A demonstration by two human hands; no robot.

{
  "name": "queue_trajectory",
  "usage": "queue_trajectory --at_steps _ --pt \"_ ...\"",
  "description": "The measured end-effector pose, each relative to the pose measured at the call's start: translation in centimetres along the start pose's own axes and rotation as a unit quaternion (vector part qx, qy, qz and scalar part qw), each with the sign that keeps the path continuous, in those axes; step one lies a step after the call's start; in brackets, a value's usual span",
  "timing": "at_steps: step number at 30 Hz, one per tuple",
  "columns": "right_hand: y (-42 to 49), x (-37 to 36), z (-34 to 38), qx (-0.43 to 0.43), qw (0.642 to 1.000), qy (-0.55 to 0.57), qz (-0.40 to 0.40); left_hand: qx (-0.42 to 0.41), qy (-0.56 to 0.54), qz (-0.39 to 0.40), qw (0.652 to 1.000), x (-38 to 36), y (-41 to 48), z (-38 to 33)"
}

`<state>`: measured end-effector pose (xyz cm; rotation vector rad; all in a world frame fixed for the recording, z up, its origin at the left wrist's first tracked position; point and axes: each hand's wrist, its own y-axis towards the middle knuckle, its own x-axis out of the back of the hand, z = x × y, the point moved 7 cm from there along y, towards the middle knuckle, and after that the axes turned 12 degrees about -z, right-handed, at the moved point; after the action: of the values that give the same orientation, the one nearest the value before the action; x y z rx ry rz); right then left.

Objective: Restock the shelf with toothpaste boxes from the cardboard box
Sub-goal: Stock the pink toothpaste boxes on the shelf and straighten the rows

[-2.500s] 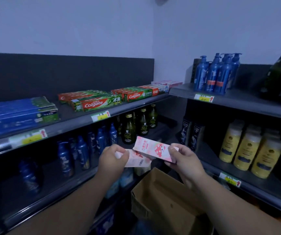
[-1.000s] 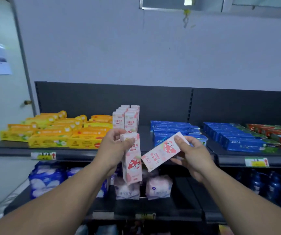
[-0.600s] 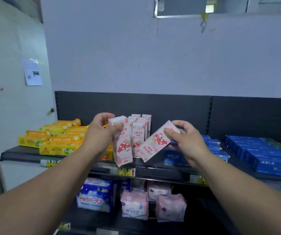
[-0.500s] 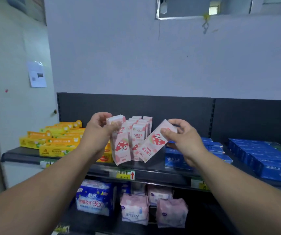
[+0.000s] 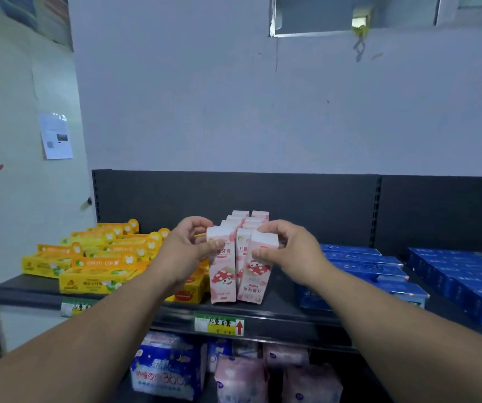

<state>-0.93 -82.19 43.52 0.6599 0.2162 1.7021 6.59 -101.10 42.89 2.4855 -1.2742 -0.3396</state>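
I had my left hand (image 5: 189,253) clamped near the top of one pink toothpaste box (image 5: 223,276), with the thumb across its front face and the other fingers curled round the far side. My right hand (image 5: 293,253) pinched a second pink box (image 5: 256,276) the same way, thumb in front and fingers hooked over the top edge.

Both boxes stood upright and side by side at the front of the shelf (image 5: 292,317), right above the price tag (image 5: 219,325). They sat just ahead of the two rows of matching boxes (image 5: 247,221) that ran back to the dark panel. I judged the high grip was deliberate: it left the bases free to settle on the board and let me square each box to the front of its own row. Whether the bases were fully down I could not tell.

The slot was narrow, with yellow boxes (image 5: 97,274) lying close on the left and blue boxes (image 5: 365,271) flat on the right, so standing the pink ones on end suited the space. The print on the second pink box seemed to read upside down. The cardboard box was out of view.
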Motion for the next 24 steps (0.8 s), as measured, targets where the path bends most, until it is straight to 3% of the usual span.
queue_trajectory --at_steps 16,24 --pt "-1.6 -2.0 -1.2 -0.067 0.996 -0.033 -0.049 -0.035 0.116 0.089 0.989 1.5 2.3 1.6" --pt "-2.5 -3.0 -1.6 -0.063 0.992 -0.098 -0.048 -0.170 0.295 0.061 0.938 1.0 2.1 1.7"
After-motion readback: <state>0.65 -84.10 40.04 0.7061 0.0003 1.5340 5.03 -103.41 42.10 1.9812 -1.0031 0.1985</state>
